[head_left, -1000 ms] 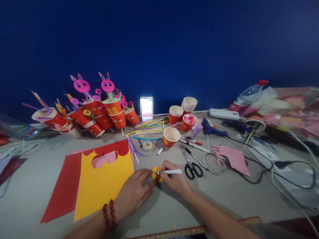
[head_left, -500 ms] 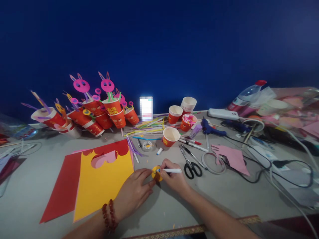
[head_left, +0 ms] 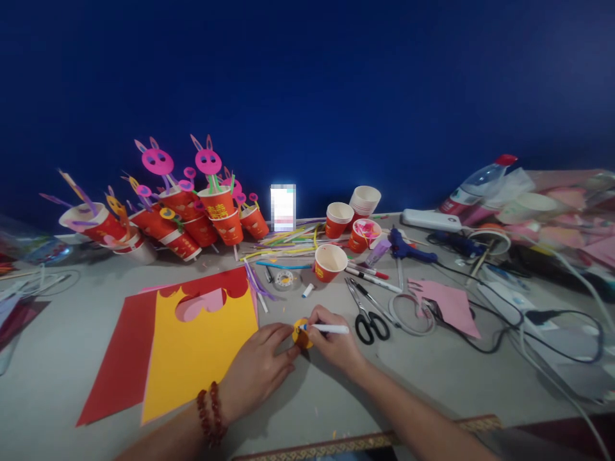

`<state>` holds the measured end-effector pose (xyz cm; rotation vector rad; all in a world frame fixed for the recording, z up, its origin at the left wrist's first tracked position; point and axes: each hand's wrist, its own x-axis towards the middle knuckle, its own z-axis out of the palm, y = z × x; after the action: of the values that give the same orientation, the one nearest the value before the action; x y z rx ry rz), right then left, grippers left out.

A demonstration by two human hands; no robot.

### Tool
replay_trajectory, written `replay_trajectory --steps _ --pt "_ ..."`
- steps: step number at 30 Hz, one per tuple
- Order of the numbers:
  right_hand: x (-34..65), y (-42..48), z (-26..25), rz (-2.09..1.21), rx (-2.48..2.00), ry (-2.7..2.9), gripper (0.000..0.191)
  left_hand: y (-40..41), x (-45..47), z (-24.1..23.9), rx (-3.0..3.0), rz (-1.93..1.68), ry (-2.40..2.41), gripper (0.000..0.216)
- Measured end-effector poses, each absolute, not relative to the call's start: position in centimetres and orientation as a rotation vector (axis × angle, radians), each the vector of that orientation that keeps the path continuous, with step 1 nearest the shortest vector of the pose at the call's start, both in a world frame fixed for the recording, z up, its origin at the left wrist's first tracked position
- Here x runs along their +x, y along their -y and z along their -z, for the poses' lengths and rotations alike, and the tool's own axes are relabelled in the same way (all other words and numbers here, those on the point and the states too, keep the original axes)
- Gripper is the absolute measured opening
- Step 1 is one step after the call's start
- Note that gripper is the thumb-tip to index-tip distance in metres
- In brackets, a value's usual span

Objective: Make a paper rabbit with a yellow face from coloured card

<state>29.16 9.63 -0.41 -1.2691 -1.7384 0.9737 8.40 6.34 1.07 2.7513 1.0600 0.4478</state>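
A small yellow paper circle (head_left: 298,340) lies on the table between my hands, with a small dark mark drawn on it. My left hand (head_left: 262,365) rests beside it, fingertips pinning its left and lower edge. Held in my right hand (head_left: 335,339) is a white marker (head_left: 330,329) with a blue tip, its point touching the circle. The marker's cap (head_left: 308,291) seems to lie just beyond my hands. Left of my left hand, a yellow paper sheet (head_left: 196,358) with scalloped cut-outs lies over a red sheet (head_left: 118,358).
Scissors (head_left: 368,317), pens and a roll of tape (head_left: 285,279) lie nearby. A paper cup (head_left: 330,264) stands ahead. Decorated red cups (head_left: 225,221) line the back left. A blue glue gun (head_left: 413,248), pink paper (head_left: 449,304) and cables (head_left: 504,339) lie right.
The marker's tip has shifted very slightly on the circle, and the drawn mark looks a little darker. My left hand stays in place.
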Motion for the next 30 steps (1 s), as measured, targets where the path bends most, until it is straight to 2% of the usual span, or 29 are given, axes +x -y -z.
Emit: replay_trajectory --steps 13,21,27,30 --pt "29.2 -9.6 0.4 -0.943 -1.268 1.781 0.009 -6.3 8.5 -1.3 2.752 -0.449 -1.065 0.034" --pt "29.6 -9.6 0.6 -0.994 -1.195 1.546 0.013 -6.4 8.5 -1.4 2.763 -0.402 -1.048 0.039" --pt "30.1 -10.0 0.1 -1.151 -1.177 1.488 0.005 -6.2 8.4 -1.1 2.710 -0.426 -1.091 0.032" --pt "30.5 -10.0 0.0 -1.086 -1.197 1.539 0.007 -6.1 8.4 -1.0 2.691 -0.443 -1.106 0.032"
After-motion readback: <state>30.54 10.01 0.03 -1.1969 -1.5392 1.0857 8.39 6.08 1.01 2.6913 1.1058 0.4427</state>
